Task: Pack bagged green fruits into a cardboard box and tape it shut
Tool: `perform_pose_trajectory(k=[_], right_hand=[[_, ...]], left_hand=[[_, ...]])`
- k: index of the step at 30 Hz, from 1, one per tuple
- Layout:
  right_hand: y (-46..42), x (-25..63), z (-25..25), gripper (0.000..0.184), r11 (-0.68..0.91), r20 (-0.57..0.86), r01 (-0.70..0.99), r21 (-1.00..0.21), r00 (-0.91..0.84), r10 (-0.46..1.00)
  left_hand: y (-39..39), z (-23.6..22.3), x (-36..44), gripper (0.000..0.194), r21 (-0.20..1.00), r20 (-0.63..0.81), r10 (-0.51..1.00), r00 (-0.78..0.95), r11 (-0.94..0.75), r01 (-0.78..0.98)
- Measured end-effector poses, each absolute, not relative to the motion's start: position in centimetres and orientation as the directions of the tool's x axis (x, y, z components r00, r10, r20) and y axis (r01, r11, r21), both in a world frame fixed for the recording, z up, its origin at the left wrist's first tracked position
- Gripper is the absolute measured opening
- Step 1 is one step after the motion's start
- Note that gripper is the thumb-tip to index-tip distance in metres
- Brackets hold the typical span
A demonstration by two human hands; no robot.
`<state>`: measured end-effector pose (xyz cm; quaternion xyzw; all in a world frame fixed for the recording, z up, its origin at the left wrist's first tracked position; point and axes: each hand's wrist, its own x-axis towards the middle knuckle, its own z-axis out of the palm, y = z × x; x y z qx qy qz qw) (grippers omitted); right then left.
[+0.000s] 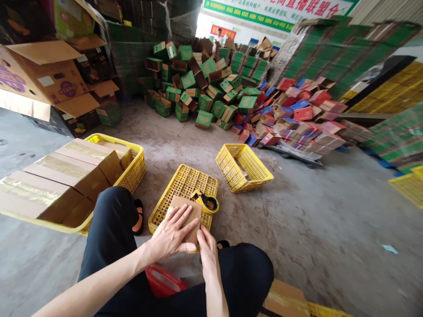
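Pressing a rectangular brown cardboard box [195, 212] under spread-fingered left hand [170, 233], needed edge support from right hand [208, 251] of unclear grip.

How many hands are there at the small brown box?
2: the left hand lies spread on top of the brown box; the right hand is at its right edge. No third hand shows there.

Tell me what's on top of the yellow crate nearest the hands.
A brown cardboard box, left hand flat on it, and a yellow-and-black tape dispenser. Whatever part of the crate lies beneath them is hidden.
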<state>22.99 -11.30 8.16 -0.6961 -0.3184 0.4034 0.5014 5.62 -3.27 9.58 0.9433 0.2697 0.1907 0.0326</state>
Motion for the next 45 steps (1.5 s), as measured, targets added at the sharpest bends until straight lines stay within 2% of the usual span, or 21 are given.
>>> perform_pose_trajectory(k=[5, 12, 14, 22, 27, 32, 38, 42, 45], right_hand=[[-11.5, 22.5, 8.3, 0.071, -0.316, -0.297, -0.044, -0.948, 0.485, 0.823], [-11.4, 21.6, 8.6, 0.079, -0.311, -0.183, 0.147, -0.939, 0.552, 0.814], [-11.7, 21.2, 8.4, 0.08, -0.29, -0.145, 0.186, -0.939, 0.549, 0.823], [-12.2, 19.3, 7.8, 0.073, -0.187, 0.073, 0.413, -0.891, 0.538, 0.84], [-13.9, 18.8, 7.2, 0.066, -0.121, 0.204, 0.615, -0.779, 0.431, 0.879], [-14.4, 19.3, 7.7, 0.06, -0.07, 0.289, 0.781, -0.62, 0.311, 0.905], [-11.0, 19.7, 9.6, 0.061, -0.011, 0.274, 0.865, -0.501, 0.171, 0.947], [-9.0, 19.1, 10.5, 0.058, 0.099, 0.221, 0.879, -0.466, 0.008, 0.975], [-8.0, 19.0, 10.8, 0.056, 0.11, 0.2, 0.88, -0.463, -0.018, 0.98]], left_hand=[[-3.0, 9.7, 5.7, 0.092, 0.176, 0.369, 0.511, 0.776, -0.859, 0.481], [-3.2, 10.2, 3.2, 0.087, 0.259, 0.346, 0.36, 0.866, -0.924, 0.281], [-3.4, 10.0, 1.6, 0.086, 0.289, 0.334, 0.359, 0.872, -0.919, 0.267], [-5.2, 7.8, -0.7, 0.088, 0.471, 0.337, 0.659, 0.673, -0.737, 0.485], [-6.2, 6.7, 1.0, 0.091, 0.579, 0.353, 0.74, 0.573, -0.654, 0.488], [-5.6, 6.4, 1.4, 0.087, 0.607, 0.338, 0.771, 0.539, -0.617, 0.501], [-4.8, 6.2, 1.2, 0.087, 0.633, 0.343, 0.753, 0.561, -0.627, 0.454], [-4.4, 6.1, 0.8, 0.093, 0.643, 0.363, 0.717, 0.595, -0.655, 0.397], [-4.1, 6.2, 0.8, 0.096, 0.641, 0.377, 0.702, 0.603, -0.669, 0.377]])
